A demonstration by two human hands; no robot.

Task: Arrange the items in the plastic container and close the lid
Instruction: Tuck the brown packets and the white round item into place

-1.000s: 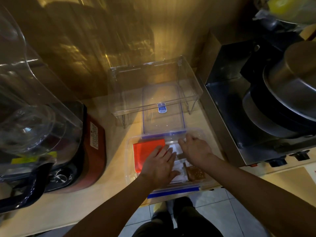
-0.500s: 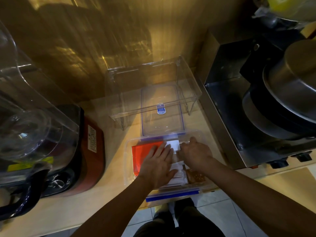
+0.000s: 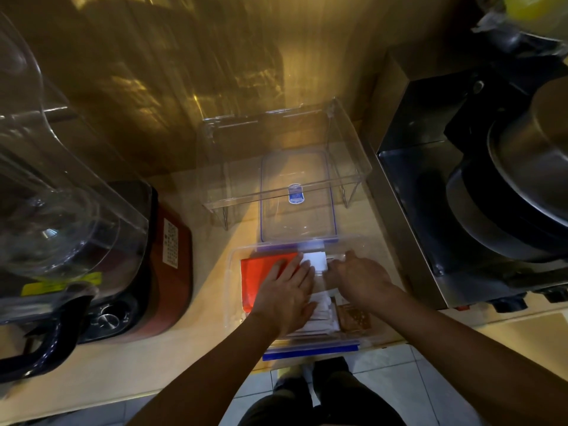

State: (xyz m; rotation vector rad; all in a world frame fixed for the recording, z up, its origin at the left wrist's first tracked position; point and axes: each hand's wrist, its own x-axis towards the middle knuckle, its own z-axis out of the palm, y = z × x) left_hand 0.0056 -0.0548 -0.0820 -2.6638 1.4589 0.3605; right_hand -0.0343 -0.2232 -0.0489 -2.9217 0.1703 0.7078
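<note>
Packets (image 3: 318, 315) are pressed flat inside the plastic container (image 3: 232, 290) by the left hand (image 3: 287, 295), its grip open. The right hand (image 3: 358, 276) is laid beside it; its grip cannot be told.

Wooden counter (image 3: 196, 358) bears container (image 3: 233, 302), lid (image 3: 297, 210), blender (image 3: 92, 256).

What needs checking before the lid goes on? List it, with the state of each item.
1. Packets lie flat inside the plastic container: cannot tell; the red packet looks flat, but both hands cover the white packets.
2. Brown packet clear of the rim: cannot tell, it sits close to the near right wall.
3. Lid within reach: ok, it lies just behind the container, partly under the clear stand.
4. Hands out of the container: not ok; left hand and right hand are both inside.
5. Blue latch free at the near edge: ok.
</note>
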